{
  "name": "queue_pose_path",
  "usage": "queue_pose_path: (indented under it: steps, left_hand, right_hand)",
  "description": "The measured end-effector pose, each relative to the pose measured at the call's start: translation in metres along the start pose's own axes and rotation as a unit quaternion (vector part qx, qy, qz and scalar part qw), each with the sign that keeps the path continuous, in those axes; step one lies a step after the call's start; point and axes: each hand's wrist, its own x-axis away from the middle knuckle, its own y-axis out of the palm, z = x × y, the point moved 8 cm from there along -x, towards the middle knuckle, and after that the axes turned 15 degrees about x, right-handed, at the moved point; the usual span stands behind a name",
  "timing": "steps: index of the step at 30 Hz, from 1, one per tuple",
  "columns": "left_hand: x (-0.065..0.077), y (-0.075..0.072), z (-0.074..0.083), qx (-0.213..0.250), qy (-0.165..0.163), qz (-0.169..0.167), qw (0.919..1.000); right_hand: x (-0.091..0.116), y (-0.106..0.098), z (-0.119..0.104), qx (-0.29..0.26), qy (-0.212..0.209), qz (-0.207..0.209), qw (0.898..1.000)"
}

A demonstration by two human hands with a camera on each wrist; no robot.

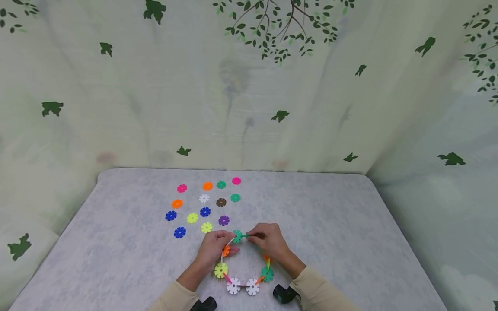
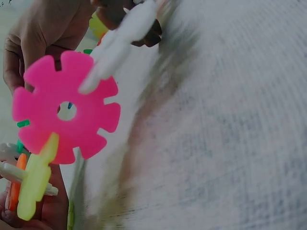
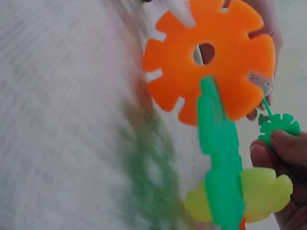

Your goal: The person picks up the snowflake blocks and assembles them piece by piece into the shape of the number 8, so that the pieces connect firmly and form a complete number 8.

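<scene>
Slotted plastic building discs are joined into a curved chain, with white discs (image 1: 233,286), a yellow disc (image 1: 221,270) and a green disc (image 1: 267,274) along its near side. My left hand (image 1: 212,248) grips the chain at its far end, by a green disc (image 1: 237,237) and an orange disc (image 1: 226,251). Opposite it, my right hand (image 1: 270,241) pinches another green disc (image 3: 279,125) between thumb and fingers, edge-on at the first one's rim. A pink disc (image 2: 67,108) fills much of the left wrist view; an orange disc (image 3: 211,57) does so in the right.
Loose discs lie scattered beyond the hands, among them a purple disc (image 1: 223,220), a brown disc (image 1: 221,202) and blue discs (image 1: 180,232). The grey table (image 1: 330,216) ends at a leaf-patterned curtain (image 1: 194,108). Black wrist cameras (image 1: 285,294) sit close by the chain's near side.
</scene>
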Motion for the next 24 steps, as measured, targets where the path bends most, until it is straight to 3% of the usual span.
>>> queue_pose_path:
  steps: [4, 9, 17, 24]
  left_hand:
    - [0.001, 0.001, 0.003, -0.009, 0.013, 0.008, 0.9998]
    - [0.002, 0.005, 0.006, -0.023, 0.033, 0.014, 0.9991]
    - [0.002, 0.003, -0.006, 0.036, -0.007, 0.022, 0.9991]
    - [0.001, 0.003, -0.006, 0.045, -0.02, 0.029, 0.9984]
  right_hand:
    - [0.0, -0.002, -0.003, -0.003, -0.019, 0.032, 0.999]
    - [0.003, 0.001, -0.001, 0.001, 0.001, 0.044, 0.999]
    - [0.003, 0.006, 0.005, -0.043, 0.057, 0.016, 0.997]
    - [0.0, -0.015, -0.025, -0.039, 0.078, 0.0, 0.996]
